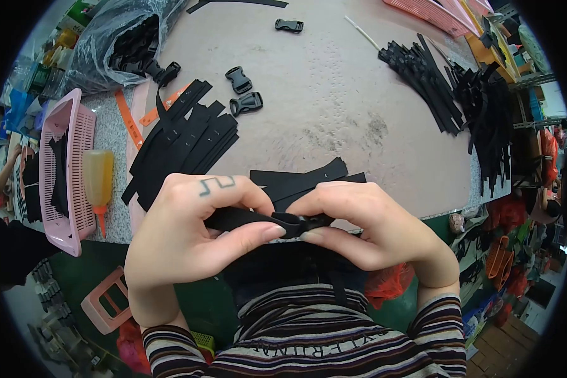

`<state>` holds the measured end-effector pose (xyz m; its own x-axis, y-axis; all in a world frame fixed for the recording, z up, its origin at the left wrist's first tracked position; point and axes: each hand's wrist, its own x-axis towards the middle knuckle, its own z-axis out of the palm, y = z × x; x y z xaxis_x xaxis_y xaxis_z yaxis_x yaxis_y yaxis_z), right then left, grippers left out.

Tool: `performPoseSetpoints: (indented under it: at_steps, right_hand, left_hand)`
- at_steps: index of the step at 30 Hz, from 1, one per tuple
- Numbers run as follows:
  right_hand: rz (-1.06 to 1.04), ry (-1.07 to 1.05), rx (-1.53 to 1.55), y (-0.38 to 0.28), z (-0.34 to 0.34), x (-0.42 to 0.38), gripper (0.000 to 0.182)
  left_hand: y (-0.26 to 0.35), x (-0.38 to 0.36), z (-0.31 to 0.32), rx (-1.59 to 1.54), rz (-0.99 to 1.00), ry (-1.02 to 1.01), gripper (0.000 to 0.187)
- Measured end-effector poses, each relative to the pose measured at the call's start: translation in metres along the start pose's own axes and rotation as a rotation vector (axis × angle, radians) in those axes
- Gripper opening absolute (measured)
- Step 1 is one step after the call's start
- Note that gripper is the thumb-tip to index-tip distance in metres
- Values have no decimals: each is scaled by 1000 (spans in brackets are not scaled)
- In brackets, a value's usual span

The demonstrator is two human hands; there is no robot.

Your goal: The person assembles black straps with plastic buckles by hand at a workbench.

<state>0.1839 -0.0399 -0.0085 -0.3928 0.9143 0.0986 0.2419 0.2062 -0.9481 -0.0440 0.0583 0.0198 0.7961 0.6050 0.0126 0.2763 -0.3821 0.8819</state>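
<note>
Near the table's front edge, my left hand [211, 230] pinches a black strap [239, 220] between thumb and forefinger. The strap is folded into a loop at its right end. Close beside it, my right hand [365, 223] grips a black buckle [315, 222] that meets the loop; the fingers partly hide the joint. Several black straps [315, 176] lie just beyond the hands. A larger pile of black straps [189, 135] rests to the left. Loose black buckles [239, 80] lie farther up the table.
A pink basket [85, 170] and a yellow bottle with an orange tip [99, 179] stand left. A plastic bag of buckles [113, 47] is at the back left. Black strap bundles [422, 88] lie right. Another person's arm [5, 170] shows at far left.
</note>
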Motion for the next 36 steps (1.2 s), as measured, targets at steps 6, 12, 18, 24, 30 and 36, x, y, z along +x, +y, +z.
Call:
performPoseSetpoints:
  at_steps: [6, 12, 18, 24, 30, 36]
  right_hand:
    - [27, -62, 65, -3, -2, 1, 25]
    - [25, -100, 90, -3, -4, 2, 24]
    - [39, -92, 163, 2, -2, 1, 24]
    - [-23, -289, 219, -6, -5, -22, 23]
    - [222, -26, 1023, -15, 13, -63, 33]
    - [268, 538, 1045, 1, 44, -88, 33]
  left_hand:
    - [3, 1, -4, -57, -68, -83, 20]
    - [-3, 1, -3, -117, -23, -103, 18]
    - [-8, -2, 13, -322, -112, -40, 17]
    - [4, -18, 23, -142, 142, -229, 11]
    - [-8, -23, 73, -634, 403, -126, 14]
    - [-1, -8, 129, -258, 408, 137, 23]
